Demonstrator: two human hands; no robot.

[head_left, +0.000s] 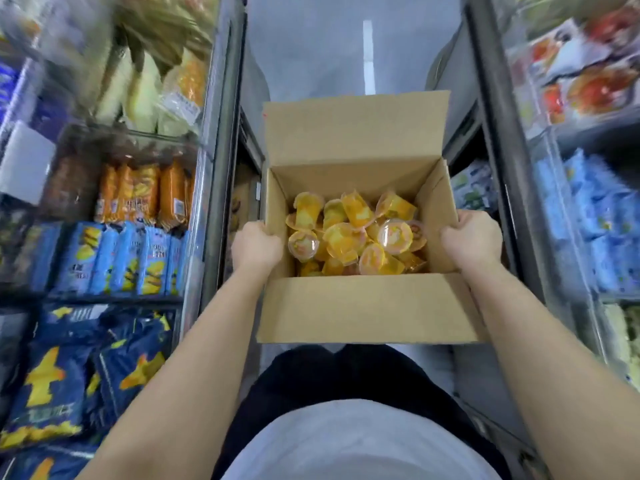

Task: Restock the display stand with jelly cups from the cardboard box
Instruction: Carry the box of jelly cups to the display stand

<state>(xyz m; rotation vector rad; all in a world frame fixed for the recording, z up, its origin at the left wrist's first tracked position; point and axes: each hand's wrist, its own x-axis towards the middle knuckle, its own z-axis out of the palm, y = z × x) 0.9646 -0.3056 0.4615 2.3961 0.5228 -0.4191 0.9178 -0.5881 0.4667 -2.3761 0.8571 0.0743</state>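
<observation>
On the left, shelves of snack bags are sliding past, blurry. The left hand is gripping the left wall of the cardboard box, fingers curled over the rim. One box, flaps open, being carried down the aisle with a loose heap of yellow jelly cups in the bottom, way too piled to count, a couple dozen maybe. The right hand is clamping the right wall. I'd be keeping it level so nothing's tipping. No display stand that I can pick out.

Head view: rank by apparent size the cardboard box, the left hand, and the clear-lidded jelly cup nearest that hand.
1. cardboard box
2. left hand
3. jelly cup, clearly smallest, though it lies deeper.
</observation>
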